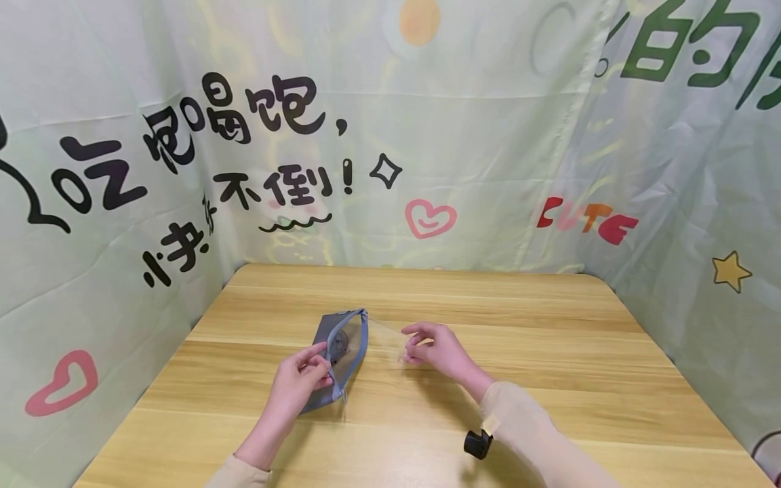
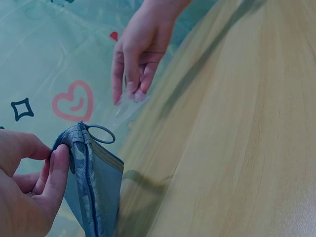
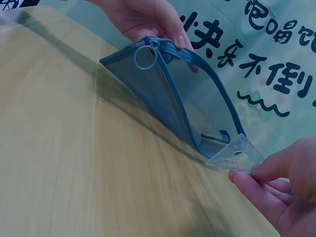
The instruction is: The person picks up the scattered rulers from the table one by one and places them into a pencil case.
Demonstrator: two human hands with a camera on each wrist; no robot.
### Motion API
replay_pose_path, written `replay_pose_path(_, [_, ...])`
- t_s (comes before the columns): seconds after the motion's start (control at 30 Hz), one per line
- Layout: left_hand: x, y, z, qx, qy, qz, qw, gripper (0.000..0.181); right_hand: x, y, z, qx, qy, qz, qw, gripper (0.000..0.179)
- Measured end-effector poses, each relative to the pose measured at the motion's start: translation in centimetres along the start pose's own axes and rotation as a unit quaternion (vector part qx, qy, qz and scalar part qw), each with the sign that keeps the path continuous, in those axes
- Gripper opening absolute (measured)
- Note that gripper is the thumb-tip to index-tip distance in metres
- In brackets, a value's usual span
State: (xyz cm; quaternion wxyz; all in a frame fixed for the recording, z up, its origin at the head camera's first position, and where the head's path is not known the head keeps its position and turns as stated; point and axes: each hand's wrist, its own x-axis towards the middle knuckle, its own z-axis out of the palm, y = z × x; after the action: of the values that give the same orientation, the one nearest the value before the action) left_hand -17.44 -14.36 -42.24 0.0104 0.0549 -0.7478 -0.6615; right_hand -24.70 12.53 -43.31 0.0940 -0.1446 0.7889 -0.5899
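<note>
My left hand [image 1: 297,381] pinches the near edge of a blue-grey zip pouch [image 1: 352,369], whose zip is undone so its mouth gapes toward the right. A ring-shaped zip pull [image 3: 146,57] hangs at the end beside the left fingers. Between the thumb and fingers of my right hand [image 1: 441,349] is a clear plastic set square [image 3: 236,154]. In the right wrist view its corner overlaps the far end of the pouch's mouth. Through the pouch's see-through side a dark round shape [image 1: 339,344] shows.
The wooden table [image 1: 488,305] lies under both hands. A black wrist camera [image 1: 477,444] sits below the right sleeve [image 1: 531,427]. Printed cloth [image 1: 476,135] hangs along the back and both sides of the table.
</note>
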Motion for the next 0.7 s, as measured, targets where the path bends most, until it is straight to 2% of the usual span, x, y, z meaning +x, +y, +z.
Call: replay_pose_path(0.7, [0.1,0.1,0.0,0.0,0.002,-0.001,1.0,0.045,2.3,-1.0,3.0,0.041,0.01,0.016,0.999,0.039])
